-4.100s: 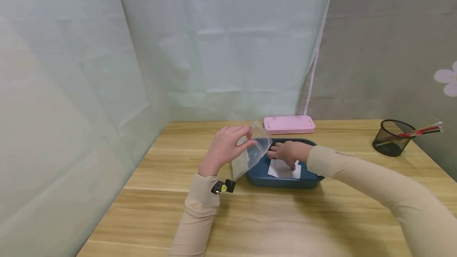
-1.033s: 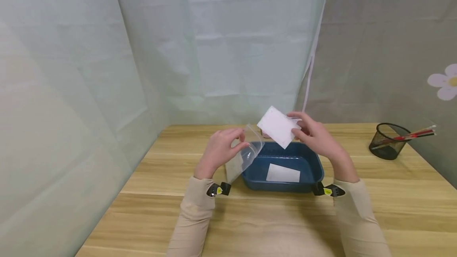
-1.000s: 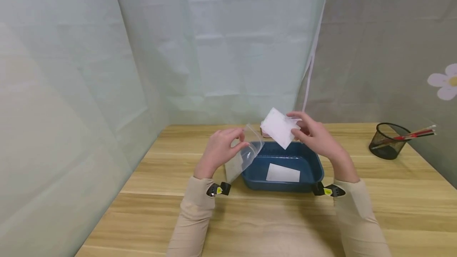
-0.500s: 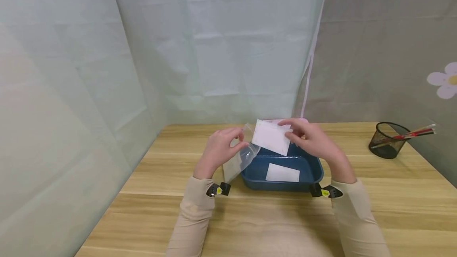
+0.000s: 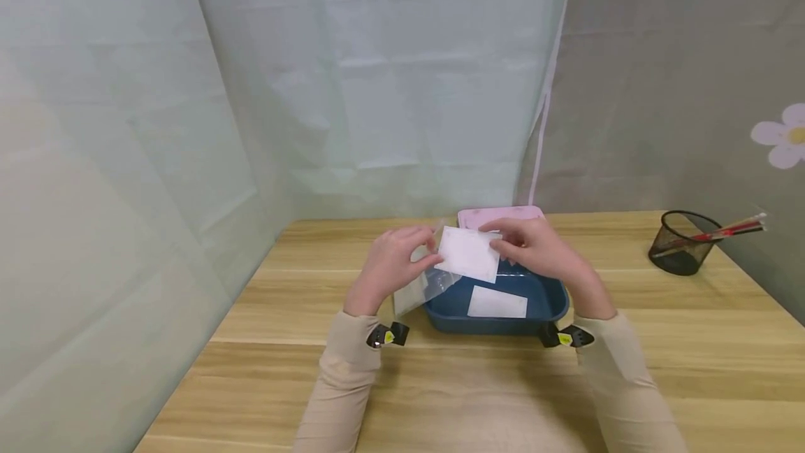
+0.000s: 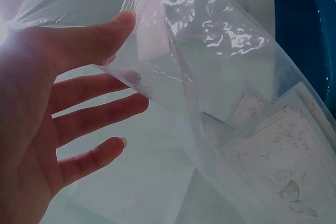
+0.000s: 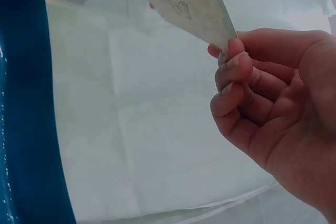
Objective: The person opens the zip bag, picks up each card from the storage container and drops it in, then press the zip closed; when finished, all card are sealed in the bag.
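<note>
Two hands over blue tray [image 5: 553, 299]: right hand [image 5: 534, 252] pinching white card [image 5: 467, 254] at clear bag [image 5: 420, 286] mouth, held open by left hand [image 5: 390, 265]

No words, numbers or brand names could be read anywhere. The cards [image 6: 278, 145] inside the clear bag [image 6: 220, 72] carried only faint ornamental borders and a butterfly drawing, and the card [image 7: 186, 1] pinched by the right hand [image 7: 278, 108] showed a similar pale pattern, too faint to make out lettering.
</note>
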